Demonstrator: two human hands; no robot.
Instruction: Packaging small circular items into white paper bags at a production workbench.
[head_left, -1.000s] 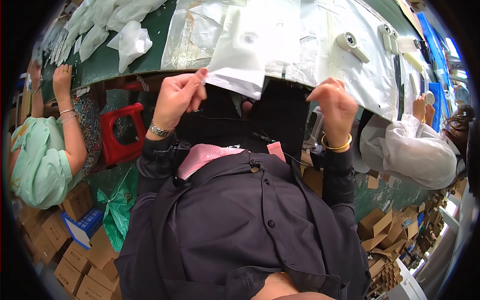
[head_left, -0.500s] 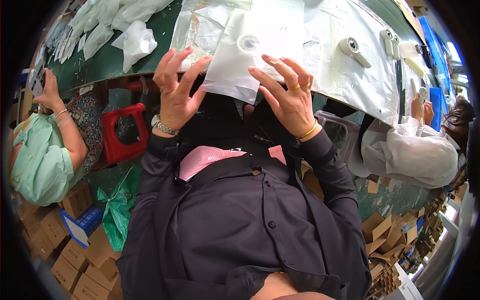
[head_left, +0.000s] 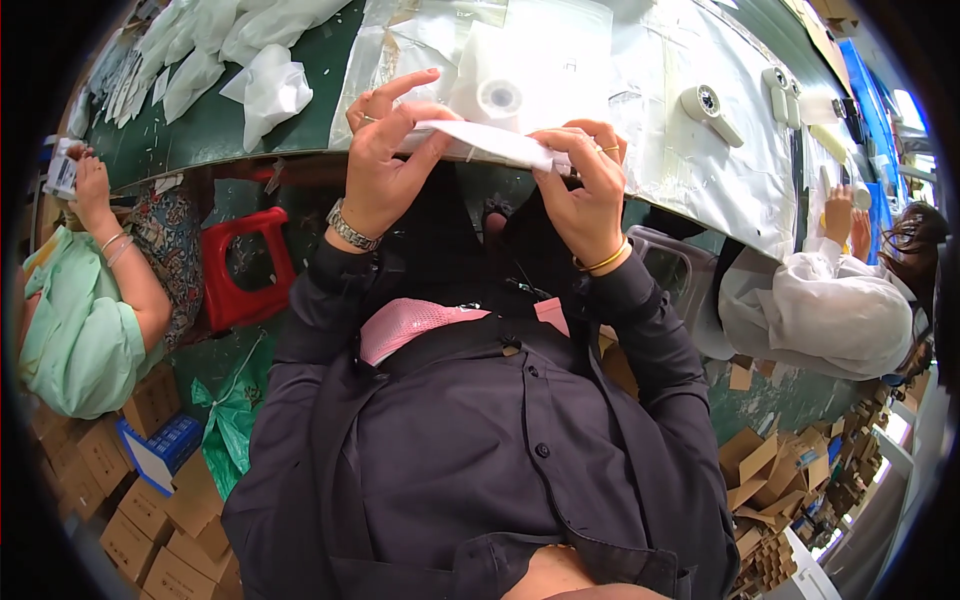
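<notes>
My left hand (head_left: 392,165) pinches the left end of a thin white sheet (head_left: 488,141), thumb against fingers. Its upper fingers are raised. The sheet's near edge is lifted and folded up at the table's front edge. My right hand (head_left: 585,180) grips the other end between thumb and fingers. Just beyond the fold lies a white device with a round ringed head (head_left: 500,98), perhaps a small handheld fan. Whitish, see-through material lies around it, and the fold hides its near side. I cannot tell whether the sheet is a flat piece or a bag.
A similar white device (head_left: 712,112) lies to the right, with more (head_left: 780,92) beyond. Crumpled white bags (head_left: 272,95) lie at the left on the green table (head_left: 318,112). Co-workers sit on both sides. A red stool (head_left: 245,265) and cardboard boxes (head_left: 150,510) stand below.
Both hands were open and apart over the sheet. They have closed on its near edge and lifted it into a fold. The co-workers' hands have shifted slightly.
</notes>
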